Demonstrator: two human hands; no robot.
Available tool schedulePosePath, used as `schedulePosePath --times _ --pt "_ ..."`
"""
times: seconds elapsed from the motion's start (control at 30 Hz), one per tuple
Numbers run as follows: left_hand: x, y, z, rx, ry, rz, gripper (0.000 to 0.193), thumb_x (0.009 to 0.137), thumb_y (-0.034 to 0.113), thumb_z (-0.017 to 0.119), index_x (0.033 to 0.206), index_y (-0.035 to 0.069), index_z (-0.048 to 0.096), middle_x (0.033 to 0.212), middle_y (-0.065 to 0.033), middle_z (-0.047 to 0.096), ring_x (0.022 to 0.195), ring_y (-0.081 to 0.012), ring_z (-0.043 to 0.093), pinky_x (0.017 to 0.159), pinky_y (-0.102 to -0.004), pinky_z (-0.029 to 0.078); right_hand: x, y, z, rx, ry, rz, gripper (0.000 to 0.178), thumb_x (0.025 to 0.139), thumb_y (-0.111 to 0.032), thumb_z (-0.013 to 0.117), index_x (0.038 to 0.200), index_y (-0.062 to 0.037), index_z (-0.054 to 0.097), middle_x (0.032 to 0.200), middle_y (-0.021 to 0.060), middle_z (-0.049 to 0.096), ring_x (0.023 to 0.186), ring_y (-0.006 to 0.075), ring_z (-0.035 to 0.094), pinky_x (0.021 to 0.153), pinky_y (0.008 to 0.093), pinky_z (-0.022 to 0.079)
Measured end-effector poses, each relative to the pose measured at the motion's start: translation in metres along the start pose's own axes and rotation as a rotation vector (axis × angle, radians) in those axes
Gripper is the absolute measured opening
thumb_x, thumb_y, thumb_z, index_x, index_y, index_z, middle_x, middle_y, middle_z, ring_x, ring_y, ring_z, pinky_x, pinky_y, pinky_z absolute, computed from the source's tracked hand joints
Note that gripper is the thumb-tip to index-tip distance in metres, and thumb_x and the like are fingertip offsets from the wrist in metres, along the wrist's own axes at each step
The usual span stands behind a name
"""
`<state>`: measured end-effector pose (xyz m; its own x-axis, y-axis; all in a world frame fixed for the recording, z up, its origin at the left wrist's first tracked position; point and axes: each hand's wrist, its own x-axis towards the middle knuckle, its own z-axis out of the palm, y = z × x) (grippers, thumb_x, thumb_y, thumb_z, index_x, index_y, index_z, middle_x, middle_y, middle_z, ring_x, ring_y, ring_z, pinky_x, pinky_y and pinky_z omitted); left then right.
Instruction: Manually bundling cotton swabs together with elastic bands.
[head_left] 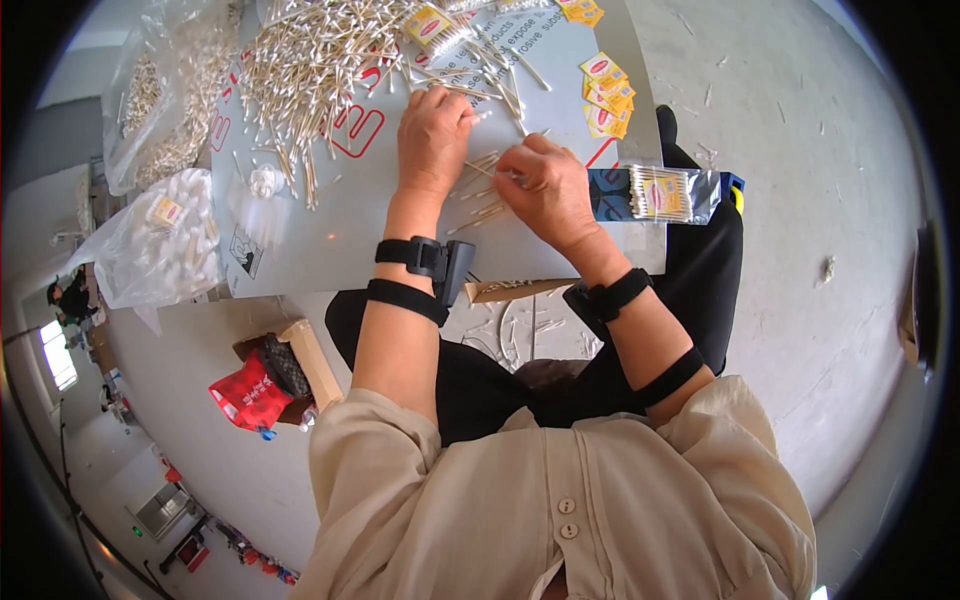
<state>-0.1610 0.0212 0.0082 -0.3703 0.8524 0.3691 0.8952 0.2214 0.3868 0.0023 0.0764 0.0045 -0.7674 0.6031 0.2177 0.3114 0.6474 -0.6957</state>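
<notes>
White-tipped cotton swabs [487, 211] with wooden sticks lie on the grey board [350, 240], between my hands. My left hand [434, 140] is closed at the near edge of the big pile, and white swab tips stick out beside its thumb. To the right, my right hand [548, 190] has its fingers bent into a pinch over the loose swabs. One stick meets its fingertips, which are partly hidden by the hand. A large heap of cotton swabs [315, 65] spreads to the far left.
Yellow printed cards [608, 95] lie fanned at the right. Nearer is a clear pouch [705, 195] of swabs with a yellow card, on a dark blue strip. Plastic bags [165, 235] of white items sit at the left edge. An open cardboard box [310, 360] stands on the floor.
</notes>
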Motion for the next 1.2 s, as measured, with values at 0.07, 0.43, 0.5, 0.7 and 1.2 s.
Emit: schedulePosePath --times 0.07,0.43,0.5,0.7,1.2 --pt "-0.01 0.007 0.001 -0.003 -0.001 -0.049 0.016 0.07 0.006 0.072 0.076 0.007 0.058 0.079 -0.0072 0.057 0.082 -0.0295 0.055 0.072 -0.0409 0.047 0.001 0.001 -0.001 0.144 0.155 0.2 0.011 0.074 -0.02 0.067 0.077 -0.0099 0.064 0.078 0.0073 0.059 0.071 0.0282 0.062 0.063 0.0399 0.048" --pt "-0.058 0.043 -0.002 -0.171 0.005 -0.128 0.021 0.073 -0.005 0.063 0.092 0.005 0.063 0.094 -0.0096 0.058 0.092 -0.0307 0.053 0.081 -0.0413 0.046 0.029 0.024 0.0 -0.224 0.068 0.145 0.009 0.081 -0.016 0.061 0.08 -0.007 0.061 0.08 0.0088 0.06 0.072 0.0312 0.063 0.063 0.0407 0.05" --pt "-0.07 0.049 -0.006 -0.131 0.078 -0.174 0.029 0.077 0.0 0.063 0.105 0.005 0.06 0.108 -0.0119 0.055 0.104 -0.0314 0.05 0.089 -0.0431 0.042 0.024 0.027 -0.009 -0.149 0.01 -0.014 0.009 0.08 -0.015 0.061 0.076 -0.0073 0.061 0.081 0.0085 0.059 0.074 0.0303 0.063 0.064 0.0407 0.052" --pt "-0.082 0.067 -0.006 0.2 -0.167 -0.139 0.066 0.087 0.033 0.06 0.14 0.003 0.036 0.149 -0.0181 0.03 0.139 -0.035 0.025 0.112 -0.0528 0.017 0.023 0.031 -0.014 0.013 -0.095 -0.224 0.005 0.077 -0.009 0.065 0.082 -0.0083 0.064 0.085 0.0087 0.058 0.077 0.0301 0.062 0.067 0.0382 0.051" --pt "-0.088 0.09 0.013 0.287 -0.158 -0.346 0.092 0.084 0.049 0.062 0.141 -0.011 0.022 0.146 -0.0372 0.018 0.14 -0.0465 0.012 0.112 -0.0582 0.01 -0.034 0.014 -0.008 0.676 0.373 0.224 0.018 0.093 -0.014 0.057 0.1 0.0025 0.061 0.112 0.011 0.058 0.095 0.018 0.057 0.085 0.0286 0.046"
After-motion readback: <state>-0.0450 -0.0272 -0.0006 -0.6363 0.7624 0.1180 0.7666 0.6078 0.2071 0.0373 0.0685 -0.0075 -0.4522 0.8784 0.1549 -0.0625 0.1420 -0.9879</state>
